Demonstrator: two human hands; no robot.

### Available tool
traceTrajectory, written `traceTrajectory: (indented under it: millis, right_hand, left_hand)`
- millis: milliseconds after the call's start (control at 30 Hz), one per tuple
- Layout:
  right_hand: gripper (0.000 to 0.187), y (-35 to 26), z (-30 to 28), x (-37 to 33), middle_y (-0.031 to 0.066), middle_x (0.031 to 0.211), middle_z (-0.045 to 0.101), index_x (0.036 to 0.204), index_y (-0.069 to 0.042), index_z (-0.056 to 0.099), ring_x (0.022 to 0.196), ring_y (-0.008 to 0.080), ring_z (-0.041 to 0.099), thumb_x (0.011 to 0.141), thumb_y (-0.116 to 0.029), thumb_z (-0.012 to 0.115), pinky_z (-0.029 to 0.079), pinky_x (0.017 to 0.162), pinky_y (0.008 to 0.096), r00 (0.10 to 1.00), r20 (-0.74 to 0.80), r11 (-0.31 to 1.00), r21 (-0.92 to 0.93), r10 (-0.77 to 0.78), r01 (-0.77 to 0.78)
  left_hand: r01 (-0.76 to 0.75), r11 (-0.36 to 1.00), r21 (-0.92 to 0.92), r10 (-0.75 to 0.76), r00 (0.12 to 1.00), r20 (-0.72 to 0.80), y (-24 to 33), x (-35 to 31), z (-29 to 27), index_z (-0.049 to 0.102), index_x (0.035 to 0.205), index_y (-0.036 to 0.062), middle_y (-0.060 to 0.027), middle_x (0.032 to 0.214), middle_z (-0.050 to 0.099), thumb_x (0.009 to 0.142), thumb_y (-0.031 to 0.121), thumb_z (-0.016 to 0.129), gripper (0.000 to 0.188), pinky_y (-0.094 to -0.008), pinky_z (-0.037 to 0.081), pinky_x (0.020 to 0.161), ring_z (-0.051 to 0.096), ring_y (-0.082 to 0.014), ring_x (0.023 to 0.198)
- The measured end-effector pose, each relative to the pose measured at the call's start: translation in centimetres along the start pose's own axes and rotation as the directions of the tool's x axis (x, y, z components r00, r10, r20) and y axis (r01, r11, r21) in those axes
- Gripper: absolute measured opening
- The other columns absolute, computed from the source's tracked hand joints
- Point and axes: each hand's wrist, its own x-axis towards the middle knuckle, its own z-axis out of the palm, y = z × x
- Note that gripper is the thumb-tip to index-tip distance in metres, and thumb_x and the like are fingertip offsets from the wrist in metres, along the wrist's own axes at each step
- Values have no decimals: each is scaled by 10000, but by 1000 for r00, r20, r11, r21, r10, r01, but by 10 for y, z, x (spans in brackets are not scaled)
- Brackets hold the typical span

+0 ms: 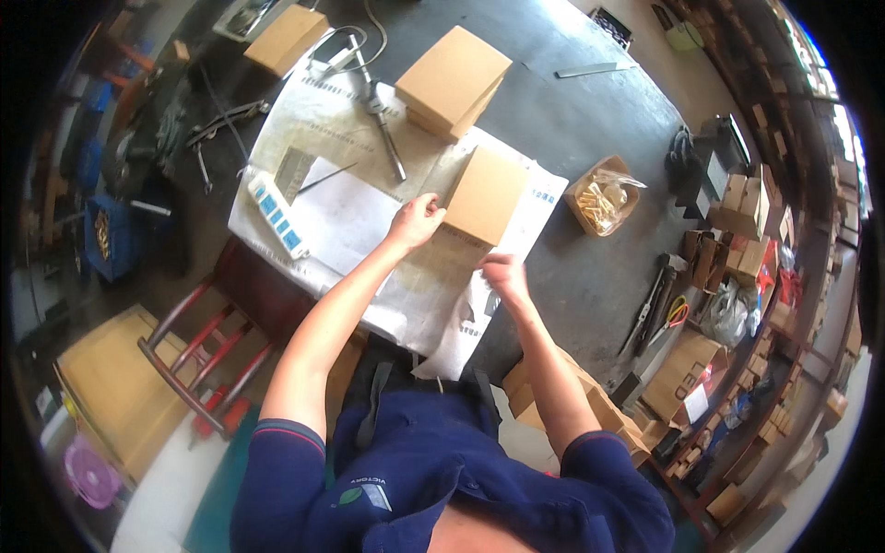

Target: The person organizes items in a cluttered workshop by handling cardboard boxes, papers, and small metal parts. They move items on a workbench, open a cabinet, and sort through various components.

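A closed brown cardboard box [486,195] rests on the printed, crumpled sheet [406,318] spread over the table. My left hand [419,219] is beside the box's left edge, its fingers curled together. By the near right corner of the box is my right hand [504,276], closed like a fist and a little blurred. Whatever either hand may pinch is too small or hidden to make out. Just beyond the box stand stacked brown boxes [454,78]. A long metal bar tool with a thick middle [376,106] lies to their left.
To the left lie a white paper [336,221], a thin dark rod [327,177] and a power strip [277,217]. An open carton of brass-coloured parts in plastic [604,198] sits to the right. A dark red chair [217,346] stands at the table's left; loaded shelves [793,369] line the right.
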Motion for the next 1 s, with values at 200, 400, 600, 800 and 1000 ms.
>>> traceTrajectory:
  millis: [200,400,600,800,1000]
  right_hand:
    - [510,-26,-36,55,147,1056,560,1141,5,498,946,177,547,638,-77,511,438,806,294,823,-470,901,118,-319,417]
    - [499,-94,-69,133,169,1043,569,1071,-74,571,1025,287,517,582,-176,585,415,856,337,929,-10,761,-577,-369,296]
    - [468,-116,-79,173,126,943,613,1045,29,584,860,178,580,610,-67,442,446,776,267,967,236,970,-239,93,-35]
    - [406,-106,-71,177,79,898,625,1051,-51,587,831,155,578,665,-169,546,449,748,271,957,281,827,-554,74,99]
    - [355,-126,-63,158,100,869,628,1001,-52,583,822,177,586,670,-174,542,455,729,285,972,219,725,-683,80,94]
  left_hand:
    - [40,937,348,-100,983,156,19,47,24,481,1146,12,-171,1056,569,743,496,562,635,-377,427,827,532,-306,1003]
    - [74,929,363,-141,977,162,33,36,12,528,1077,49,-162,960,603,739,484,572,553,-389,452,762,568,-308,918]
    - [150,974,170,-173,976,130,11,17,19,519,954,-7,-216,821,603,764,389,585,445,-432,461,695,579,-373,808]
    - [129,984,-119,-131,991,-13,-5,8,39,511,983,-61,-227,833,605,777,262,613,395,-388,467,692,590,-354,808]
    - [94,959,-268,-113,992,-56,-12,3,45,499,1039,-73,-194,838,620,782,182,622,382,-318,472,679,617,-243,782]
